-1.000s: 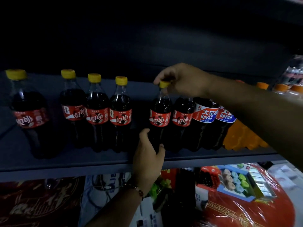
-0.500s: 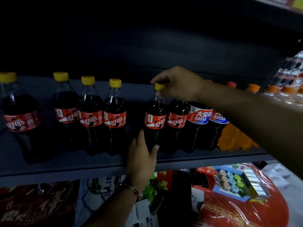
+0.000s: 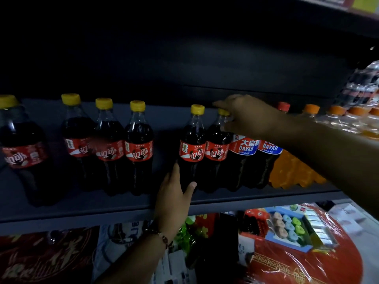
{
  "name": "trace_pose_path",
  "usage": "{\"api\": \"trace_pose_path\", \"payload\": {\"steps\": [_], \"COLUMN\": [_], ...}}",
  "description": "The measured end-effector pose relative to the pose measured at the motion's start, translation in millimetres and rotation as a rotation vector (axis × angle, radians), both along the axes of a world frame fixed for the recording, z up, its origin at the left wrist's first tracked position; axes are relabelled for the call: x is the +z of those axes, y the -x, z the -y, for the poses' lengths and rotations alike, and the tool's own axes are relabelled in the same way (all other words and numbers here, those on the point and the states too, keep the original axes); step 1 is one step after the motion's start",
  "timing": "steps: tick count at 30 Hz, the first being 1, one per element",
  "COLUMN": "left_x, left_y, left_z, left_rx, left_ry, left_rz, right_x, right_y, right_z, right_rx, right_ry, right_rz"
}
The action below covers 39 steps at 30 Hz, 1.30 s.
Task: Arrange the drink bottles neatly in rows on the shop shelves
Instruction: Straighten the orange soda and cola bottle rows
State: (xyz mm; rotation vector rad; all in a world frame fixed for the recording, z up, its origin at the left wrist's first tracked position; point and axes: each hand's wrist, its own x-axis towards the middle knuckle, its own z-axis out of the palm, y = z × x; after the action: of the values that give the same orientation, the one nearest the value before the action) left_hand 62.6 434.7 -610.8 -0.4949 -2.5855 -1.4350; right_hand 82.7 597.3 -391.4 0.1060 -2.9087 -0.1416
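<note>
On the dark shelf (image 3: 123, 203), a row of cola bottles with yellow caps and red labels is seen standing upright. One bottle (image 3: 22, 152) is set apart at the far left. A group of three (image 3: 108, 146) is packed side by side further right, and a gap is left between that group and the next pair. The pair is made up of a fifth bottle (image 3: 191, 148) and a sixth bottle (image 3: 217, 149), which are touching each other. Just right of them, two dark bottles with blue and red DAYAO labels (image 3: 246, 148) are lined up, followed by orange drink bottles (image 3: 295, 171) with orange caps.

The left hand (image 3: 174, 199) is raised from below the shelf edge; its thumb and fingers are spread around the lower body of the fifth bottle, loosely cupped against it. A beaded bracelet (image 3: 162, 237) is worn on that wrist.

The right hand (image 3: 248, 115) is extended from the right, above the bottle tops. Its fingers are curled over the neck and cap of the sixth bottle, the cap being partly covered. Whether a firm grip is made cannot be told.

Below the shelf, wrapped red packages (image 3: 297, 253) are visible. Shrink-wrapped bottles (image 3: 361, 85) are stacked at the far right.
</note>
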Motion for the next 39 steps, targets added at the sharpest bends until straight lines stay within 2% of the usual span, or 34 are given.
{"api": "trace_pose_path", "payload": {"steps": [3,5,7,8,11,14,17,20,23,29,39], "left_x": [5,14,25,29,40,38,33,22,18,17,7], "left_y": [-3,-10,-23,-28,-30,-13,5,17,19,26,40], "left_z": [4,13,29,40,81,124,154,166,167,159,150], "left_rx": [-0.01,-0.02,-0.021,-0.019,0.031,0.189,0.289,0.286,0.252,0.241,0.254], "left_ry": [0.068,0.198,0.389,0.424,0.464,0.483,0.492,0.497,0.437,0.081,-0.068], "left_rz": [-0.01,-0.058,-0.214,-0.321,-0.554,-0.639,-0.568,-0.454,-0.39,-0.175,-0.091], "right_x": [-3,-5,-6,-7,-11,-16,-16,-19,-23,-13,-4], "right_y": [-3,-9,-15,-18,-20,-9,14,37,53,54,43], "right_z": [-2,1,13,22,62,105,138,157,161,145,125], "right_rx": [0.014,0.018,0.057,0.098,0.224,0.281,0.269,0.202,0.165,0.111,0.031], "right_ry": [0.016,0.039,0.055,0.063,0.142,0.309,0.464,0.606,0.653,0.592,0.43], "right_rz": [-0.02,-0.042,-0.106,-0.148,-0.185,-0.105,-0.047,0.018,0.024,0.018,0.076]}}
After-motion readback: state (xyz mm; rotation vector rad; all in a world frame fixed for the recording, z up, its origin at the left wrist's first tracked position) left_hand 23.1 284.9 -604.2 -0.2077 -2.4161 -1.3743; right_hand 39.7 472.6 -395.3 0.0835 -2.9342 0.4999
